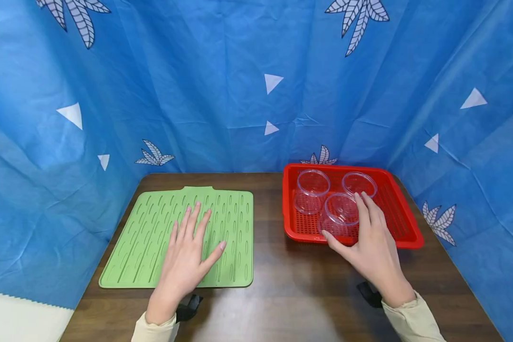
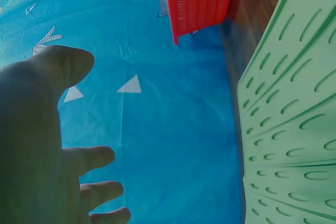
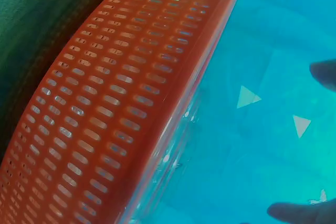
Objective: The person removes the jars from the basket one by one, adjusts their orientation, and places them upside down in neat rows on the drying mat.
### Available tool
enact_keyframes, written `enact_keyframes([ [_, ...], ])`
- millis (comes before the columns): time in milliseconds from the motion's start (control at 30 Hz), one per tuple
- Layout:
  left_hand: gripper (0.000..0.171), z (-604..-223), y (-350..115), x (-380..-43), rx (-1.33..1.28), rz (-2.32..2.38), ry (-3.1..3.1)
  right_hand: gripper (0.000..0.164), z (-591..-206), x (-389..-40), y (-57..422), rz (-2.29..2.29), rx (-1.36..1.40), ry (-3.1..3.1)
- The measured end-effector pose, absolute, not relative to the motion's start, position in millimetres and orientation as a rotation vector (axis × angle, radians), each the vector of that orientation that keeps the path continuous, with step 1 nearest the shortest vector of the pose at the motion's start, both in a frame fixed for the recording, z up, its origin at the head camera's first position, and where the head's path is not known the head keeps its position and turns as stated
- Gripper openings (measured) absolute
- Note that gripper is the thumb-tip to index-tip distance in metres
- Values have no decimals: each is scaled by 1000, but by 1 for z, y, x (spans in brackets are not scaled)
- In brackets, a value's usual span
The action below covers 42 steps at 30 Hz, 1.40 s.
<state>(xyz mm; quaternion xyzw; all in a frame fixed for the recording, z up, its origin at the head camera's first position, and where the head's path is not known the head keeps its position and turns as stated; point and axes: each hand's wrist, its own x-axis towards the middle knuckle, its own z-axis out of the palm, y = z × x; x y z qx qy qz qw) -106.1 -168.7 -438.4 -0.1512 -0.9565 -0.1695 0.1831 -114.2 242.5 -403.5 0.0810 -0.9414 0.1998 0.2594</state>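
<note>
My left hand (image 1: 185, 256) is spread with straight fingers above a green ridged mat (image 1: 235, 254) on the left of the table. In the left wrist view that hand (image 2: 31, 124) holds nothing and appears raised off the mat. On the right, a red perforated basket (image 1: 291, 233) contains three clear plastic cups. My right hand (image 1: 374, 244) hovers over its near edge, thumb and fingers apart on either side of the nearest cup (image 1: 335, 223). Behind that stand a left cup (image 1: 309, 194) and a right cup (image 1: 359, 182). Whether any finger touches the near cup cannot be told.
The brown wooden table (image 1: 267, 266) shows between the mat and the basket. Blue patterned curtains (image 1: 222, 95) hang behind and along both sides. A dark strap (image 1: 189, 308) sits at the left wrist and another (image 1: 369, 294) at the right.
</note>
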Motion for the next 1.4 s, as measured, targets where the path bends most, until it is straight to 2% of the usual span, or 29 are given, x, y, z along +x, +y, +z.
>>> enact_keyframes([
  [233,83,-437,-170,-108,-435,-489,-2685,109,-400,-131,247,726,-35,-2574],
  [667,82,-439,-174,-109,-436,-501,-2696,118,-415,-165,249,1057,-431,-2687],
  [1033,82,-438,-177,-110,-414,-516,-2705,116,-418,-170,245,1195,-453,-2742],
  [1400,82,-439,-182,-112,-405,-528,-2707,112,-423,-173,246,1123,-523,-2904],
])
